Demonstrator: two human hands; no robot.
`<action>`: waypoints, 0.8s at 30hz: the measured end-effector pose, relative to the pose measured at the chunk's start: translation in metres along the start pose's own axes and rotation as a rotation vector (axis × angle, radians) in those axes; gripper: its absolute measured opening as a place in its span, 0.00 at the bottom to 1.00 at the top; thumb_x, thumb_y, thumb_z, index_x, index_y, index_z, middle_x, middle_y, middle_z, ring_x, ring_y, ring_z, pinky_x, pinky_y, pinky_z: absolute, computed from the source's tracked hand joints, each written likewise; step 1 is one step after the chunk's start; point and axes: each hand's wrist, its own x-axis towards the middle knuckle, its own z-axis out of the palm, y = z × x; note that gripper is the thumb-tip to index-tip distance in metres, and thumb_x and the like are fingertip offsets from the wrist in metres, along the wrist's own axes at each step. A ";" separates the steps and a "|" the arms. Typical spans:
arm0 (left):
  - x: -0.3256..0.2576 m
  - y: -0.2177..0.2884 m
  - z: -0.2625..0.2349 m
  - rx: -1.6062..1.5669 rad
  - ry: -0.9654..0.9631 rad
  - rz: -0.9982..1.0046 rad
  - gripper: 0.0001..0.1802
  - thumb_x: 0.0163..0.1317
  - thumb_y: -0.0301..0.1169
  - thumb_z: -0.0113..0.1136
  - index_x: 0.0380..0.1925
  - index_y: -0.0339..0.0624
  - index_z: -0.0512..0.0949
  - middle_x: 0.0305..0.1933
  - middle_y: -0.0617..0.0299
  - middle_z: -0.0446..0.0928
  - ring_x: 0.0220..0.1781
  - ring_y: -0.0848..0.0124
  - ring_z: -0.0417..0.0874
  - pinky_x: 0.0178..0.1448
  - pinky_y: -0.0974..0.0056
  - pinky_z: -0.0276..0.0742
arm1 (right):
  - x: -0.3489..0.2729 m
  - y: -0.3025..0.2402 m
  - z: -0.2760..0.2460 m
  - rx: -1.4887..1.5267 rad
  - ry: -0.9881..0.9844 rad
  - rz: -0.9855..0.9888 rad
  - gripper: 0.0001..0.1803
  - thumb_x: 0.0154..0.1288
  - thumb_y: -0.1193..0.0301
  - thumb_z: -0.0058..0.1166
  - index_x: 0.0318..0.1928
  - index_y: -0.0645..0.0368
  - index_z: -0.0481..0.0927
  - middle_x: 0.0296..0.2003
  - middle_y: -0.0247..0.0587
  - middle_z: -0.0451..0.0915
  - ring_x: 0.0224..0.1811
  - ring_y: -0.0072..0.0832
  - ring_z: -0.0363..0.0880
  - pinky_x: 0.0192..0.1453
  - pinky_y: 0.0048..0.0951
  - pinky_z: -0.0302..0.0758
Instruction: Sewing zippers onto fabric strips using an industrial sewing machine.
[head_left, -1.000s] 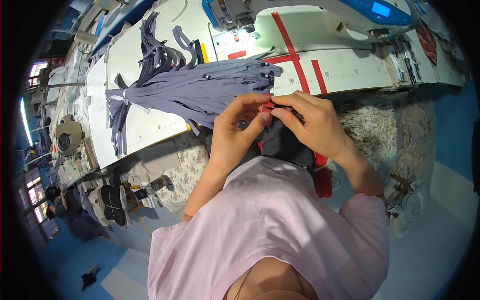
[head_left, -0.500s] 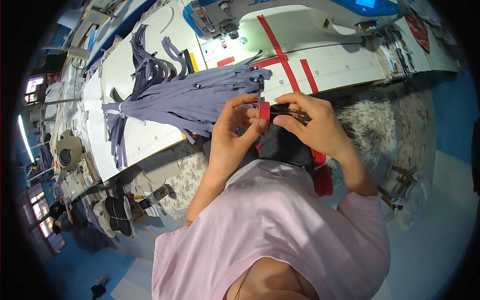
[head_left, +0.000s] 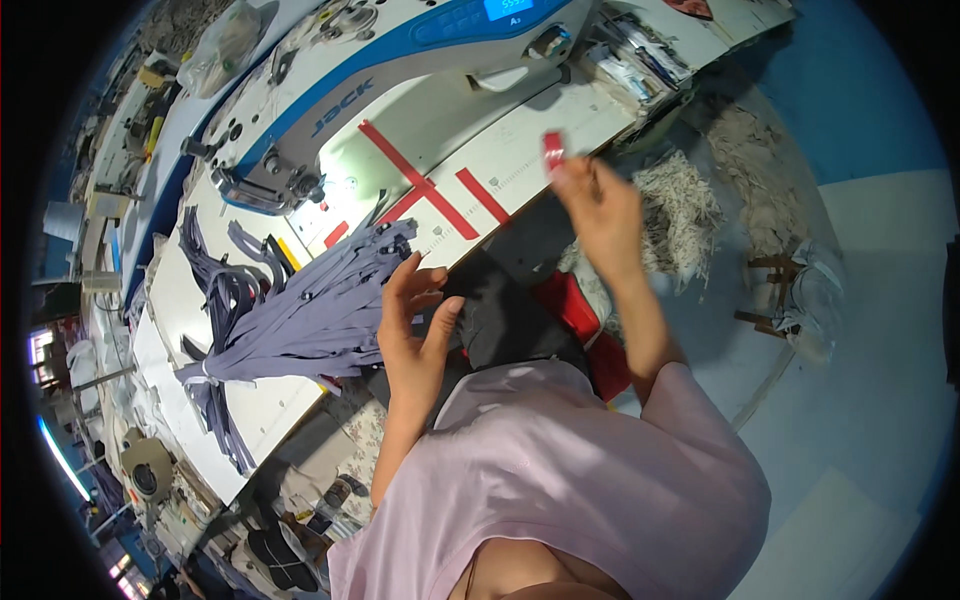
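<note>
A white table (head_left: 250, 400) runs from the lower left up to the upper right, marked with red tape (head_left: 430, 185) in crossing strips. On its far part stands a white and blue sewing machine (head_left: 400, 60), its needle end toward the left with a small light burning beneath. A bundle of grey-purple strips (head_left: 310, 320) lies fanned across the table, tied near its left end, its right ends reaching the table edge just beside the left hand. A dark cloth (head_left: 510, 315) lies in the person's lap below the table edge, with something red (head_left: 580, 310) to its right. A heap of pale threads (head_left: 680, 205) lies on the floor beyond the right forearm.

The left hand (head_left: 415, 335) is held at the table edge, palm turned inward, fingers spread and empty, its fingertips close to the strip ends; whether they touch cannot be told. The right hand (head_left: 600, 205) is raised over the table's near edge, well apart from the left. Its thumb and forefinger are pinched together on a small red tag (head_left: 553, 150), which sticks up above the fingertips, clear of the table and of the bundle.
</note>
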 end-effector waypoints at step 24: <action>0.010 -0.040 -0.129 0.154 0.655 0.019 0.19 0.76 0.25 0.52 0.64 0.36 0.69 0.47 0.54 0.83 0.45 0.72 0.83 0.53 0.66 0.78 | 0.189 0.034 0.258 -0.516 -0.219 -0.763 0.20 0.71 0.67 0.50 0.60 0.58 0.74 0.64 0.54 0.72 0.66 0.47 0.71 0.74 0.45 0.63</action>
